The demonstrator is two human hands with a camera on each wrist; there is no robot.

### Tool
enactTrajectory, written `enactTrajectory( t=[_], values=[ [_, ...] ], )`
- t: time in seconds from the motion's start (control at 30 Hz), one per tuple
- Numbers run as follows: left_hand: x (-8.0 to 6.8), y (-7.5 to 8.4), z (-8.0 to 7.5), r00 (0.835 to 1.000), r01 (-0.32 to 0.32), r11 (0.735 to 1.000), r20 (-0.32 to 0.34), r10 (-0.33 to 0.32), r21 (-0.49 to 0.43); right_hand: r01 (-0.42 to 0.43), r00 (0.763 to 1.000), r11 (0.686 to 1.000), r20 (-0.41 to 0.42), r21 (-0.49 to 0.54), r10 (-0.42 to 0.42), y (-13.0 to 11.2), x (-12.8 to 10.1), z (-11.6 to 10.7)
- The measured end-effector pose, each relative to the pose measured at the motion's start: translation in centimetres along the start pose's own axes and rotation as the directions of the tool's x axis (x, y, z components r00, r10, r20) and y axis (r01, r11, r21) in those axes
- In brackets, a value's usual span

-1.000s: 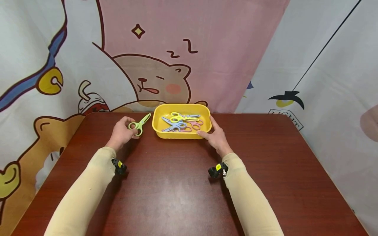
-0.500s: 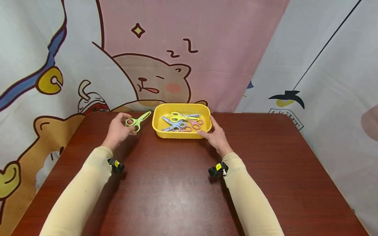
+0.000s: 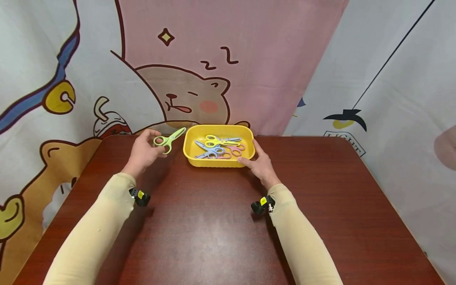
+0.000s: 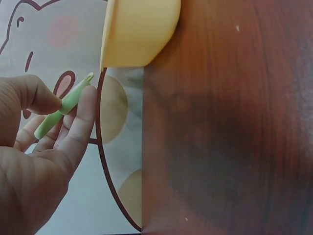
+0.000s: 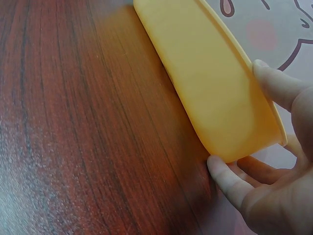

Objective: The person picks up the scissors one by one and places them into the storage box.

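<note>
Pale green scissors [image 3: 171,139] are pinched between the thumb and fingers of my left hand [image 3: 141,154], raised over the table left of a yellow plastic basket [image 3: 217,162]. Their blades point up and right, close to the basket's left rim. Edge-on in the left wrist view, the green scissors [image 4: 73,98] show between thumb and fingertips. My right hand [image 3: 264,169] holds the basket's front right corner. In the right wrist view its thumb lies on the rim and other fingers touch the lower corner. Yellow scissors [image 3: 228,143], blue scissors [image 3: 215,151] and pink scissors [image 3: 236,151] overlap inside the basket.
The basket stands near the back edge of a dark red-brown wooden table [image 3: 206,225]. Behind the table hangs a cartoon-printed cloth [image 3: 270,71]. At the far right edge a blurred, skin-toned shape [image 3: 447,148] is partly visible.
My left hand first drew slightly left, then lifted the green scissors a little upward and right, nearer the basket's rim. The right hand and the basket stay in place.
</note>
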State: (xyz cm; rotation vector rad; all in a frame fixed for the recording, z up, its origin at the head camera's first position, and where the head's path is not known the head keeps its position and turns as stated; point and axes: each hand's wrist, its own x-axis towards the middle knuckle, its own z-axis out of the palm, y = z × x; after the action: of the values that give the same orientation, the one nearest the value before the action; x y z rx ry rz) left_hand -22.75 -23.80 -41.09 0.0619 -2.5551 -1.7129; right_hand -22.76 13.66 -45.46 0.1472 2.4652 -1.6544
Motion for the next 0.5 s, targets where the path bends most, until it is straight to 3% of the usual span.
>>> enactTrajectory(
  t=[0.5],
  values=[
    [0.5,1.7,0.6,0.997,-0.039,0.997,0.064,0.035,0.063,-0.006,1.0,1.0,0.002,-0.007,0.006,0.0,0.1,0.0]
  ],
)
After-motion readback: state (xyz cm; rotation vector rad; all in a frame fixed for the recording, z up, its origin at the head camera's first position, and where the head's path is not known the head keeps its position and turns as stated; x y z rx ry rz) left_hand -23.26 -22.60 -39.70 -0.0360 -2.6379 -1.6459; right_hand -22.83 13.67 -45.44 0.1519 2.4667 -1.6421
